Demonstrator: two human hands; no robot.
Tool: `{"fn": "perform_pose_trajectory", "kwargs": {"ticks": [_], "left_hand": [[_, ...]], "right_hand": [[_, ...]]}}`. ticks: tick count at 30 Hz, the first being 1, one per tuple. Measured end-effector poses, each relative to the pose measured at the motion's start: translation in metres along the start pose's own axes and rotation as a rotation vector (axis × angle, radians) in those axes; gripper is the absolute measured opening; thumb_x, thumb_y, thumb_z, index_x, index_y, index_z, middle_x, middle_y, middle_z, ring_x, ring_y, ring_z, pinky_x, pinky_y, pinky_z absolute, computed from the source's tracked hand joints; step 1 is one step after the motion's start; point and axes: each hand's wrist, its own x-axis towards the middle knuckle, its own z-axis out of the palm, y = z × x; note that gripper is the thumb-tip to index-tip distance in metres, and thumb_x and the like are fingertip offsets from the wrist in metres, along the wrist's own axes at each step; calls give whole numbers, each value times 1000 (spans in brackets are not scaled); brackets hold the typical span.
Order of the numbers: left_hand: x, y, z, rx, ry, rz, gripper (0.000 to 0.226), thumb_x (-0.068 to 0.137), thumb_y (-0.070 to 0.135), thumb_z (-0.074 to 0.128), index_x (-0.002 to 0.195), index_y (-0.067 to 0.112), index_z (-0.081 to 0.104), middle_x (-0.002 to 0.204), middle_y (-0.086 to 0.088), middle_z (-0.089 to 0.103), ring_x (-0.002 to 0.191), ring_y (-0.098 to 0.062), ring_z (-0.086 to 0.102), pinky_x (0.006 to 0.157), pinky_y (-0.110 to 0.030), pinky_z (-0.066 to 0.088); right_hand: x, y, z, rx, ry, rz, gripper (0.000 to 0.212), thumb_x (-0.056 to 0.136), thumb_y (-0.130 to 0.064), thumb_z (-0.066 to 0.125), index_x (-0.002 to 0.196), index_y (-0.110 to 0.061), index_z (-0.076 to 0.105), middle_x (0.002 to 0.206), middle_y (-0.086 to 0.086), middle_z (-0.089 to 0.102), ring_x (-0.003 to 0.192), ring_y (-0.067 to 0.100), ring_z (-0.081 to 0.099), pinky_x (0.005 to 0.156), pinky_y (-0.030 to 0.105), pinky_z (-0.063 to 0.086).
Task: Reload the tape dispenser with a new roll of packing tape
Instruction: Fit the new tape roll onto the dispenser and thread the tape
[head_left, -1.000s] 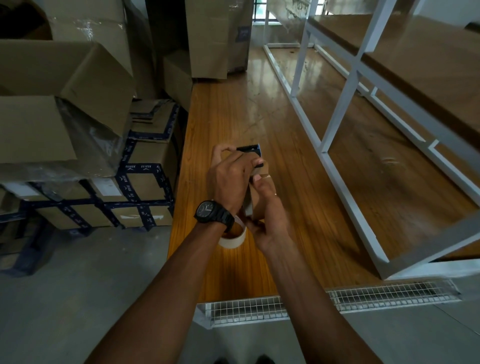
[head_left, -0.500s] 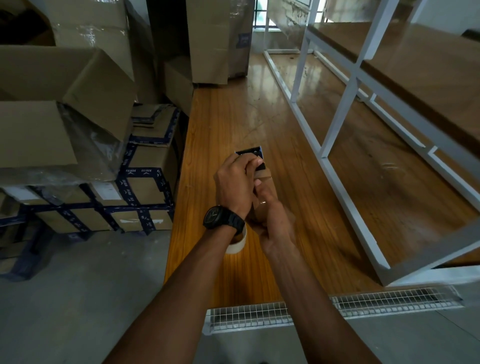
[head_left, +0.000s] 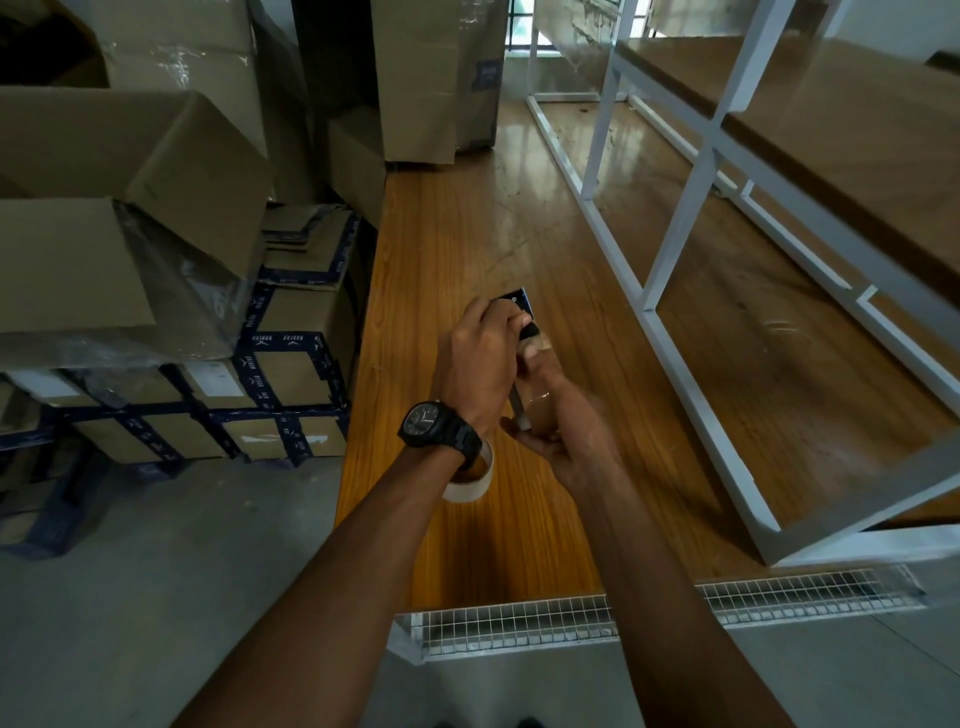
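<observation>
Hands locked together mid-load — left hand (head_left: 480, 358) clamps the dark serrated tape dispenser (head_left: 519, 306), right hand (head_left: 563, 441) grips the brown tape roll (head_left: 540, 405); threading remains, white spent core (head_left: 470, 480) at six o'clock on the counter (head_left: 447, 249).

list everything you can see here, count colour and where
tape dispenser: one, dark with a toothed blade, held over the wooden surface
brown tape roll: one, on the dispenser, between the hands
empty tape core: one, whitish ring, lying on the wood under the left wrist
wooden surface: one, orange-brown, centre
cardboard boxes: many, brown, several with dark blue tape, stacked at left
shelving frame: one, white metal with wooden shelves, right
wire mesh strip: one, white, along the near edge of the wood
wristwatch: one, black, left wrist
left hand: on the dispenser
right hand: around the roll
</observation>
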Motion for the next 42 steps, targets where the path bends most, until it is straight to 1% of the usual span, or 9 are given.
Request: {"fn": "perform_pose_trajectory", "kwargs": {"ticks": [4, 9, 16, 22, 28, 34, 37, 40, 42], "left_hand": [[-2, 0, 2, 22, -19, -22, 10, 95, 9, 67, 90, 3, 72, 87, -11, 68, 66, -21, 64, 51, -25, 45], [-1, 4, 0, 25, -60, 15, 11, 96, 9, 66, 92, 1, 72, 92, -12, 69, 70, -23, 66, 53, -25, 46], [1, 6, -5, 21, -155, 4, 11, 88, 8, 75, 98, 4, 74, 101, -11, 72, 87, -24, 71, 66, -28, 55], [-4, -2, -9, -52, -125, 8, 17, 87, 26, 77, 100, 15, 77, 111, -7, 60, 91, -5, 53, 68, -3, 38], [-2, -22, -25, -720, -289, -290, 72, 71, 38, 86, 132, 28, 51, 139, 1, 44, 111, -8, 61, 85, -23, 58], [-9, -35, -15, -1009, -523, -586, 55, 91, 61, 46, 125, 22, 64, 117, 5, 75, 111, -11, 69, 93, -33, 52], [-14, -33, -8, -1155, -598, -729, 86, 69, 83, 61, 131, 23, 63, 127, -4, 71, 120, -23, 65, 104, -40, 51], [-18, -32, -5, -1175, -568, -806, 74, 71, 83, 54, 120, 30, 70, 118, -4, 75, 111, -24, 69, 96, -40, 54], [-21, -30, -3, -1198, -544, -844, 68, 78, 75, 42, 120, 28, 69, 113, -3, 77, 104, -20, 71, 87, -33, 57]], "right_hand": [[2, 7, -2, 23, 145, -38, 82, 59, -43, 91, 128, -10, 59, 112, 8, 70, 96, 24, 72, 69, 39, 63], [0, 6, -4, 38, 60, -1, 40, 74, -34, 83, 106, -11, 73, 111, 11, 70, 98, 28, 70, 76, 45, 63], [-5, 12, -3, -14, -36, 94, 50, 75, -46, 76, 113, -15, 67, 114, 17, 67, 101, 34, 68, 81, 52, 60], [-16, 4, -4, -7, -97, 132, 45, 80, -49, 72, 116, -23, 64, 122, 14, 59, 106, 36, 63, 81, 48, 60], [-28, -12, -9, -27, -123, 140, 32, 82, -50, 71, 109, -32, 69, 126, 12, 53, 110, 36, 57, 78, 43, 60], [-37, -23, -6, -58, -183, 207, 47, 80, -47, 72, 120, -26, 60, 127, 16, 54, 105, 38, 63, 77, 44, 60], [-41, -29, -4, -191, -238, 213, 55, 81, -57, 66, 126, -26, 57, 125, 19, 60, 97, 39, 71, 73, 43, 60], [-43, -36, -3, -528, -181, 154, 73, 80, -77, 50, 128, -22, 51, 123, 18, 63, 89, 36, 73, 74, 43, 61], [-44, -40, -2, -939, 19, -87, 76, 80, -84, 30, 105, -19, 59, 110, 11, 69, 83, 21, 69, 76, 39, 59]]}}
